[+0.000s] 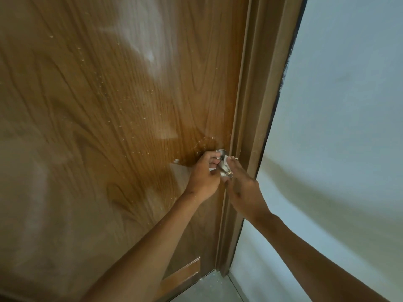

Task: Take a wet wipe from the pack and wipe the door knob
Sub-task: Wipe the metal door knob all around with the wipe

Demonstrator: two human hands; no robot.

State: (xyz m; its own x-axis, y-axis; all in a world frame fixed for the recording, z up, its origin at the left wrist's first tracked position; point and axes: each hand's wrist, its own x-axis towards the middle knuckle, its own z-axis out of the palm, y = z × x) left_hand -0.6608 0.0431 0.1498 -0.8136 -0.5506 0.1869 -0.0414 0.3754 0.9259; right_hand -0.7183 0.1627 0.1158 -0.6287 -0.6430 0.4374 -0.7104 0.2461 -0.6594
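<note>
A round silver door knob (224, 168) with a brass keyhole sticks out of the brown wooden door (122, 101) near its right edge. A white wet wipe (229, 159) is wrapped around the knob's neck. My left hand (204, 173) grips the wipe from the left, fingers curled against the knob. My right hand (242, 188) reaches in from the right with fingers stretched along the knob, touching the wipe at its far end. The wipe pack is not in view.
The brown door frame (250, 118) runs just right of the knob. A pale white wall (338, 127) fills the right side. A strip of light floor (209, 288) shows at the bottom of the door.
</note>
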